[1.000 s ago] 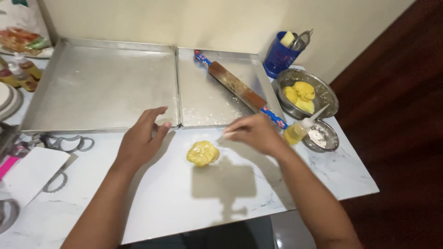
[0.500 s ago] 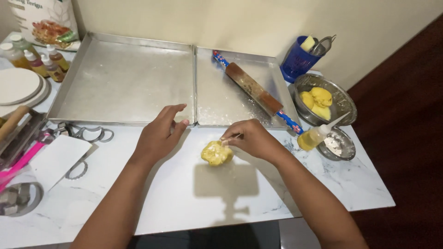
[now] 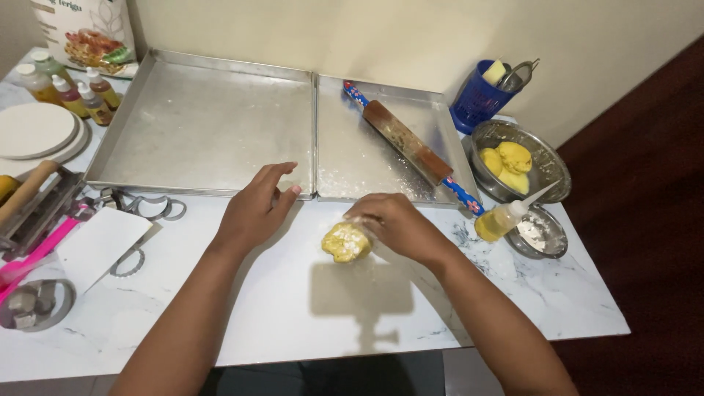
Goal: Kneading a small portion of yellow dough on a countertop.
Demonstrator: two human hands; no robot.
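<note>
A lump of yellow dough [image 3: 345,242] lies on the white marble table [image 3: 293,308]. My right hand [image 3: 392,222] rests over its right side, fingers curled and touching it. My left hand [image 3: 255,207] hovers just left of the dough near the front rim of the metal trays, fingers spread, holding nothing. A wooden rolling pin [image 3: 408,144] with blue patterned handles lies diagonally in the right tray [image 3: 352,158].
A larger metal tray [image 3: 198,125] sits at the left. A steel bowl [image 3: 546,165] holds more yellow dough, beside a small dish of flour [image 3: 539,235], a squeeze bottle [image 3: 500,220] and a blue cup [image 3: 477,99]. Ring cutters [image 3: 147,209], plates and small bottles stand at the left.
My right hand has closed in over the dough and now touches it. The left hand has stayed near the tray edge. The camera view has shifted, so everything appears lower and to the right.
</note>
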